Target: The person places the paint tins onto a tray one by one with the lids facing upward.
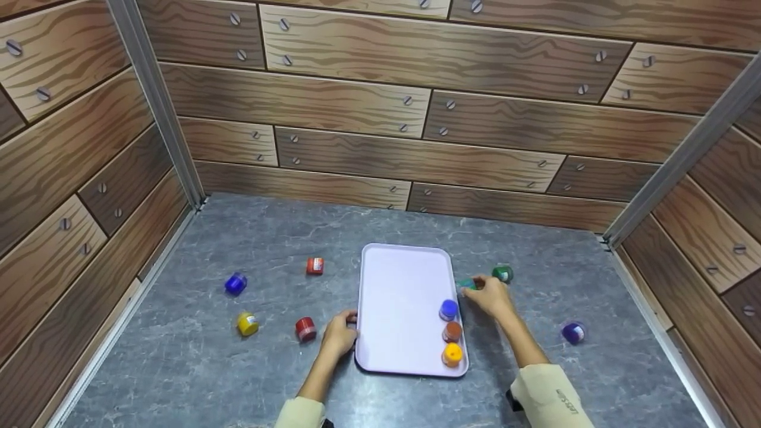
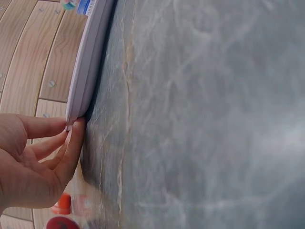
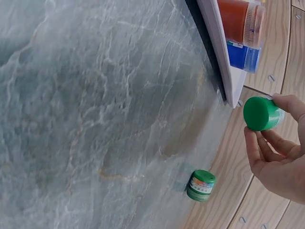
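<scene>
A pale lilac tray lies in the middle of the table. My left hand pinches its left edge, thumb on one side and fingers on the other in the left wrist view. Beyond the tray's right edge, my right hand holds a small paint jar with a green lid between thumb and fingertips. Along the right side of the tray stand a blue jar, an orange-brown jar and a yellow-orange jar in a row.
Right of the tray lie another green jar and a purple jar. To the left are a dark blue jar, a yellow jar, an orange-red jar and a red jar. Wood-patterned walls enclose the table.
</scene>
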{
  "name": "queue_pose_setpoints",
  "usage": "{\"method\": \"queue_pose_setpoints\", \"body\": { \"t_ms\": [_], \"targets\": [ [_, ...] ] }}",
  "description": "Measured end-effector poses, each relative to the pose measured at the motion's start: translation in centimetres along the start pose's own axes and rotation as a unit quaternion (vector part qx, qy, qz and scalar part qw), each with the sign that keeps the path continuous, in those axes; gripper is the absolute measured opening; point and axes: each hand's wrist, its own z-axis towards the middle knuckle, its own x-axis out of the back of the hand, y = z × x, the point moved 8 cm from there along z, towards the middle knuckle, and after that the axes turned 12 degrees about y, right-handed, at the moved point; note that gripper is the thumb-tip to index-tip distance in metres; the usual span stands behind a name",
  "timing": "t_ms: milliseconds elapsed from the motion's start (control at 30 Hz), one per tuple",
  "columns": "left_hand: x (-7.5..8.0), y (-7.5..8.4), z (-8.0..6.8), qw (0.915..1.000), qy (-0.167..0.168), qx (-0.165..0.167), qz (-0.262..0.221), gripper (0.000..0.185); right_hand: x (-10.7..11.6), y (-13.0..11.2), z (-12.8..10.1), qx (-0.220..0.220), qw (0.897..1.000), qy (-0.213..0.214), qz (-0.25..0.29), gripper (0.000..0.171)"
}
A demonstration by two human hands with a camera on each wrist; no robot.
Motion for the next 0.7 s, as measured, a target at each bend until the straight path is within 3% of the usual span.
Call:
{"method": "queue_pose_setpoints", "body": {
  "t_ms": [400, 700],
  "targets": [
    [-0.2, -0.1, -0.3, 0.9991, -0.016, 0.022, -0.034, 0.047, -1.8, 0.7, 0.6, -0.003, 0.999, 0.003, 0.036, 0.042],
    [0.0, 0.1, -0.1, 0.9999, -0.005, -0.006, -0.014, 0.047, -3.0, 0.4, 0.6, 0.011, 0.995, -0.025, 0.092, 0.035]
  ]
}}
